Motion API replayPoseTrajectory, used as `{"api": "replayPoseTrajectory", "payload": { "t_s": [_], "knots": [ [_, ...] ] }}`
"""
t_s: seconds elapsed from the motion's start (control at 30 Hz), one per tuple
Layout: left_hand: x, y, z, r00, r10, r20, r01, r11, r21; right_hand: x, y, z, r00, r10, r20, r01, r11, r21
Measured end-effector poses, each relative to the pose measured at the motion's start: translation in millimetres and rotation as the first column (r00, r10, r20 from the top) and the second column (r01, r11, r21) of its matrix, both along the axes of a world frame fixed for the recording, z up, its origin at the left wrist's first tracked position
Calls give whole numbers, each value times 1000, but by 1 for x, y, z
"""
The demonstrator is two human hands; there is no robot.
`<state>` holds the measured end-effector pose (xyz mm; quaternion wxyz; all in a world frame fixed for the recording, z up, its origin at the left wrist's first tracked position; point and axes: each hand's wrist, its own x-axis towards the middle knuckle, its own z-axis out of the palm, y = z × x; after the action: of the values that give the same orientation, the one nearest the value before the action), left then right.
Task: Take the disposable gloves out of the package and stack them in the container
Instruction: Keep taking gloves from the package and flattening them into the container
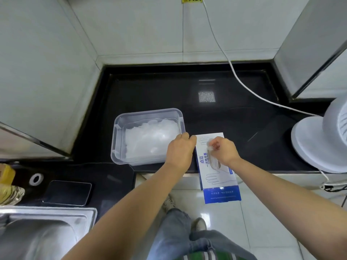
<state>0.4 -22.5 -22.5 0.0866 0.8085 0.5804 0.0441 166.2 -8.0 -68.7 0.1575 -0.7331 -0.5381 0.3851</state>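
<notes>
Two bare forearms reaching from the near edge over a black counter [234,87]. Right hand [223,151] pinching a thin clear glove [210,145] at the opening of a white-and-blue glove box [217,175], fingers closed on it. Left hand [180,149] curled shut against the box's left side, steadying it. Box overhanging the counter's front edge. Just left, touching distance, a clear plastic container [120,128] with translucent gloves [150,139] piled inside. White fan [323,139] at the right edge.
</notes>
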Motion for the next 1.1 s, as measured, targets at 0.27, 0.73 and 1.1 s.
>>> {"api": "replayPoseTrajectory", "payload": {
  "t_s": [0.27,0.73,1.1],
  "knots": [
    [33,-13,3,999,-47,2,47,990,-134,-1,7,4,966,-102,-237,113,993,31],
    [46,-10,-40,921,297,251,-93,796,-598,8,6,40,832,-100,-546,214,965,150],
    [38,22,-5,557,602,573,-166,756,-633,12,12,45,765,-86,-638,119,993,8]
  ]
}}
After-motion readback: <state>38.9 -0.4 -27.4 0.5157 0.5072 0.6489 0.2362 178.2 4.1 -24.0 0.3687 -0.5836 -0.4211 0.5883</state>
